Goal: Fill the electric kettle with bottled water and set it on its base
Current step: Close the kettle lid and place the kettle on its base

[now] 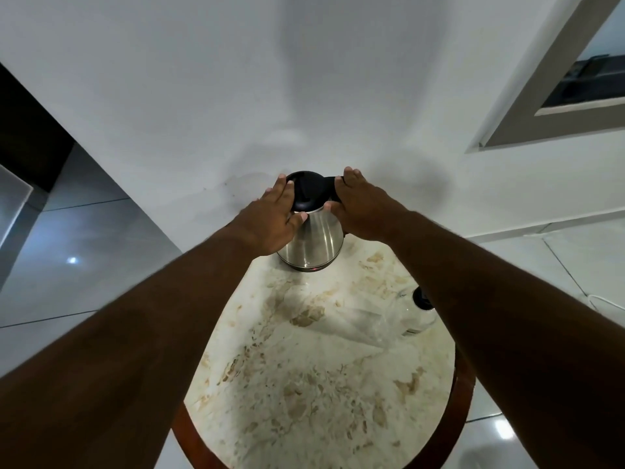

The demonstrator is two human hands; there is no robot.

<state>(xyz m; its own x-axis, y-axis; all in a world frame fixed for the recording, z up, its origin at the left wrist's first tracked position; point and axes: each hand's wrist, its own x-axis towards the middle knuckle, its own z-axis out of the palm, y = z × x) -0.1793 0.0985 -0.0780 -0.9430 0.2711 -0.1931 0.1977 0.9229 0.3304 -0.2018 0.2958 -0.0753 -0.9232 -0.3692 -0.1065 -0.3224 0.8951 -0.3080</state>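
Observation:
A steel electric kettle point(316, 240) with a black lid point(309, 191) stands upright at the far edge of a round marble table point(304, 384). My left hand point(270, 221) lies against the kettle's left side, fingers on the lid rim. On the right, my right hand point(360, 206) grips the kettle over its black handle. A clear plastic water bottle point(378, 321) lies on its side on the table's right part, its dark cap point(421, 297) partly hidden by my right forearm. The kettle's base cannot be told apart under it.
The table has a brown wooden rim point(455, 414) and stands against a white wall point(270, 96). A white cable point(605, 301) runs on the tiled floor at the right. A dark opening lies at the left.

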